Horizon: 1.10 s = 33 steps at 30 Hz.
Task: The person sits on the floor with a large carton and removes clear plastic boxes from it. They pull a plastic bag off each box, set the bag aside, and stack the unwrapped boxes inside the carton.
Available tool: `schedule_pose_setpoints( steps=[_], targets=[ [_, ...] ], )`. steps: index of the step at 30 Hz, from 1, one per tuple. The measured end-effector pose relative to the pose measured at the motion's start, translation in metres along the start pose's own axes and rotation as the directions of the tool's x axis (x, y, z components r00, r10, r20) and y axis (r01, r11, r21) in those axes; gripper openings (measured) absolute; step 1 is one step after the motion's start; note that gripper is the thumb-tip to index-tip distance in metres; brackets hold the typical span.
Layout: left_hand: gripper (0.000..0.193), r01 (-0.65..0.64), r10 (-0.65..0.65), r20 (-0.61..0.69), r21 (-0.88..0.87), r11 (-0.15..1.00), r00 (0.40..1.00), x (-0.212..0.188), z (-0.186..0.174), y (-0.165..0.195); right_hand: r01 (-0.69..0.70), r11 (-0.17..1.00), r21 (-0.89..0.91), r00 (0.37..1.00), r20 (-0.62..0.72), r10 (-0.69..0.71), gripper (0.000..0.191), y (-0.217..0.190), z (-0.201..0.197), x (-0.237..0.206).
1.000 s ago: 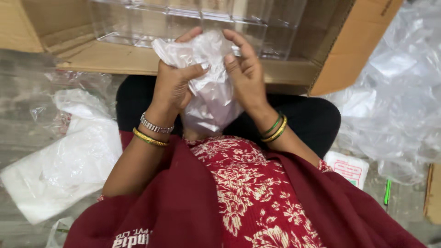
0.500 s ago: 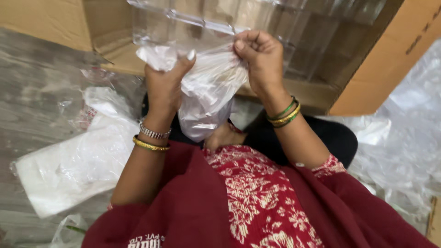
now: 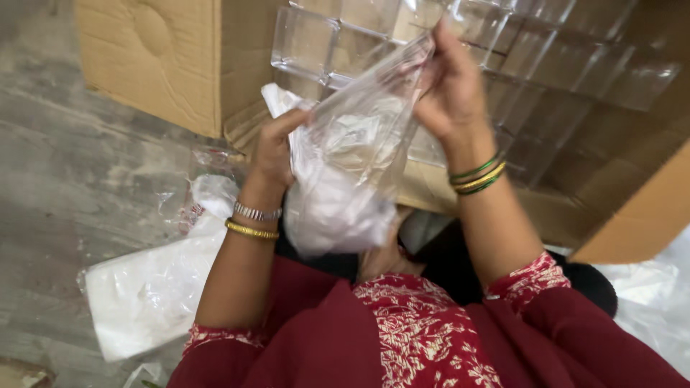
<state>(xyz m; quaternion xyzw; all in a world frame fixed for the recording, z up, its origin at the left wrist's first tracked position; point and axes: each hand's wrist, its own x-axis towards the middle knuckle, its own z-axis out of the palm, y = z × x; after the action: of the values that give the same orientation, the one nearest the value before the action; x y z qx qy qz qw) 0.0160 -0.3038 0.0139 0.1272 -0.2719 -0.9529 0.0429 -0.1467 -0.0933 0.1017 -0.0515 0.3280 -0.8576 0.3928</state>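
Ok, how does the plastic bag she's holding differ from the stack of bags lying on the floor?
The held bag is up in the air, gripped by the left hand and right hand; the floor stack lies flat, untouched. The held bag is crumpled and pulled between the fingers; the floor stack is smooth and squared. Both are thin, clear-to-whitish plastic.

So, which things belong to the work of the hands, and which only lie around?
In hand:
left hand
right hand
clear plastic bag

Lying about:
cardboard box
clear plastic trays
white bags on the floor
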Motion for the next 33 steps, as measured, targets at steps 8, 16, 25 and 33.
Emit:
schedule_pose_setpoints(
  steps=[8,16,25,33],
  targets=[
    [0.046,0.055,0.809,0.05,0.993,-0.102,0.586,0.129,0.005,0.034,0.373,0.171,-0.912,0.755,0.191,-0.628,0.029,0.067,-0.052,0.152],
    [0.043,0.271,0.733,-0.167,0.962,-0.024,0.66,0.14,-0.017,0.016,0.438,0.183,-0.88,0.855,0.345,-0.387,0.046,0.109,-0.073,0.165],
    [0.028,-0.471,0.681,-0.237,0.567,0.676,0.693,0.118,-0.032,0.018,0.378,0.638,-0.671,0.886,0.064,-0.459,0.029,0.074,-0.05,0.071],
    [0.03,-0.256,0.357,-0.095,0.533,0.806,0.929,-0.006,0.065,-0.019,0.408,0.54,-0.736,0.718,-0.107,-0.688,0.022,0.051,-0.037,-0.047]
  ],
)
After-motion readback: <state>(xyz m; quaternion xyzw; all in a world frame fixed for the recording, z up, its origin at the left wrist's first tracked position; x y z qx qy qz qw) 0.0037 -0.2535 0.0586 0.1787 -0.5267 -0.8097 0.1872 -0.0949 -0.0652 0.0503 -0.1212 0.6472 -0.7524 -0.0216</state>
